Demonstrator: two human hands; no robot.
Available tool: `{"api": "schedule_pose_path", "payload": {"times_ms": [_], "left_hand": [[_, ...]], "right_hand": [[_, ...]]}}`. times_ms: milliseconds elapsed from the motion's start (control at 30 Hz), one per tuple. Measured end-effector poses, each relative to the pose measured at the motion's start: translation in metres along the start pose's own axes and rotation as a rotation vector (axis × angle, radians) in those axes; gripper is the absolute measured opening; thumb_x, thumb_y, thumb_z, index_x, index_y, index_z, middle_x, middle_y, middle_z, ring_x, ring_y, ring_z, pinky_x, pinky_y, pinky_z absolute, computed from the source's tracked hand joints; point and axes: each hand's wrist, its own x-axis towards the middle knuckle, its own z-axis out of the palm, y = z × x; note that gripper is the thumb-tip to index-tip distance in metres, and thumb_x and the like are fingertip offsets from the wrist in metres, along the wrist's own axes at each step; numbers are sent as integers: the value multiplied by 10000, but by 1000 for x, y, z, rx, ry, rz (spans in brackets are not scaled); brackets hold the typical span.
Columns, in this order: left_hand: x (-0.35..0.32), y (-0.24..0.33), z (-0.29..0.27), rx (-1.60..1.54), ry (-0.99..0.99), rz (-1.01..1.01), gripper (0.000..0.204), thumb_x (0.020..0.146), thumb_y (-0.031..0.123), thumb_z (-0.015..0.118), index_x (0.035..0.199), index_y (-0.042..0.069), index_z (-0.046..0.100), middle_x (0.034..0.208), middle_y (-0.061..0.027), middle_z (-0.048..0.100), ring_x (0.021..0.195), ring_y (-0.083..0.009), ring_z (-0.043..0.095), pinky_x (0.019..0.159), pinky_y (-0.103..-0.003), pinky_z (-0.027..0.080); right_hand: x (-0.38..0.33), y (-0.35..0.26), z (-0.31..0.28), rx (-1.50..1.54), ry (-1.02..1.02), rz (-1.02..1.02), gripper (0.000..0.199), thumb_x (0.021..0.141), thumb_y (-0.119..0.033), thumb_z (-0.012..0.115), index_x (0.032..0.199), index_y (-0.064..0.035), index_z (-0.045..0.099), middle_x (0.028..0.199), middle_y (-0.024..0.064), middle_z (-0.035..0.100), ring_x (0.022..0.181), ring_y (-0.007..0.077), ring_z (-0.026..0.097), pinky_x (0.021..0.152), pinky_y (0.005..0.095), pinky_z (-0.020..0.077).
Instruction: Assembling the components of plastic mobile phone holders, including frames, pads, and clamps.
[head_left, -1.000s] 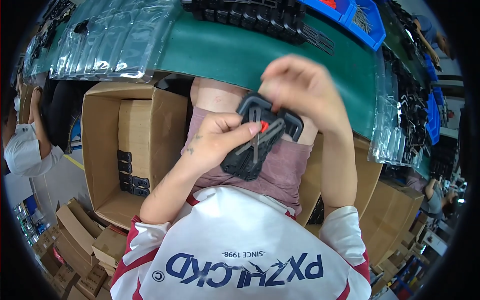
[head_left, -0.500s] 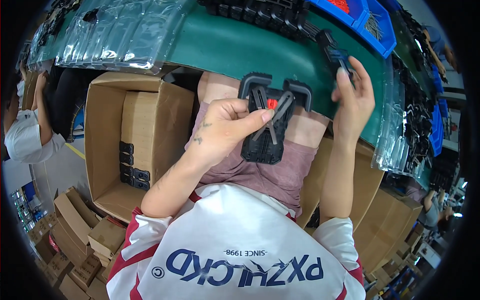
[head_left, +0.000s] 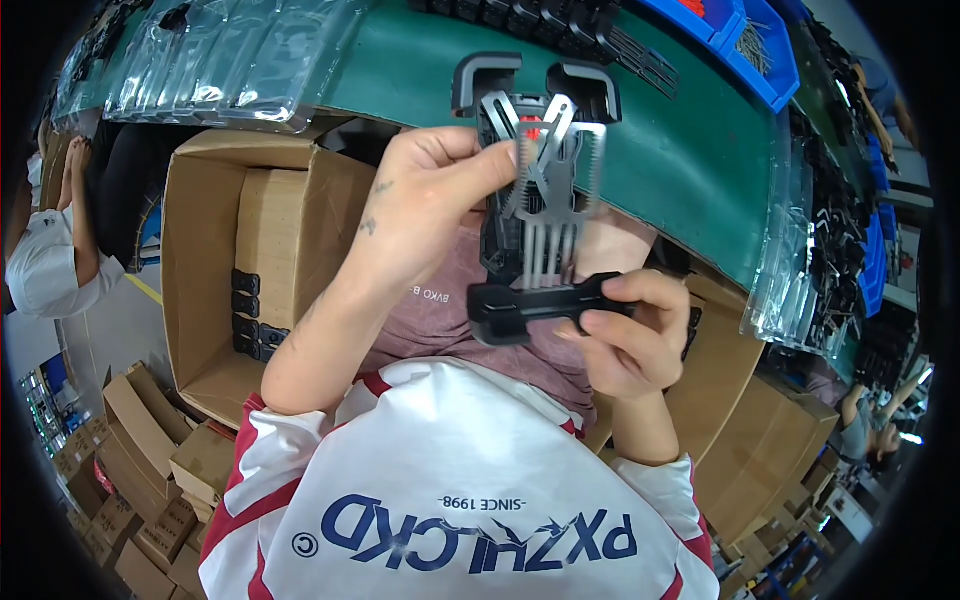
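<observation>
My left hand is closed on a black phone holder body, its thumb pressed on the front. That body has two hooked black arms at its far end, crossed grey metal links and a small red piece, now partly covered. My right hand pinches one end of a black plastic crossbar with prongs running from it to a toothed metal plate. The plate lies over the links in the picture; whether it touches them I cannot tell.
On the green table are a row of black parts, clear plastic trays and blue bins with red pieces and thin metal pins. An open carton with black parts stands left of my legs. Another person sits far left.
My right hand has come from the table's row toward me, bringing the crossbar with the toothed plate over the holder body. My left hand has moved slightly away from me with the body.
</observation>
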Motion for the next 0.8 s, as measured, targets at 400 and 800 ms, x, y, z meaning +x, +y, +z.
{"api": "schedule_pose_path", "payload": {"times_ms": [400, 800], "left_hand": [[4, 6, -3, -299, -165, -18, 170, 878, 90, 559, 907, -54, 643, 799, -103, 661, 625, -85, 584, 542, -151, 439], [-14, -5, -1, -142, -232, 124, 464, 718, -142, 584, 1174, -86, 526, 991, -159, 659, 792, -170, 645, 724, -218, 521]], "right_hand": [[1, 5, 13, 16, 36, 53, 265, 609, 0, 795, 849, -89, 727, 960, 102, 582, 724, 150, 522, 537, 222, 396], [-3, 9, 12, 11, 29, 17, 254, 611, -17, 797, 843, -92, 728, 955, 104, 584, 720, 143, 518, 516, 211, 375]]}}
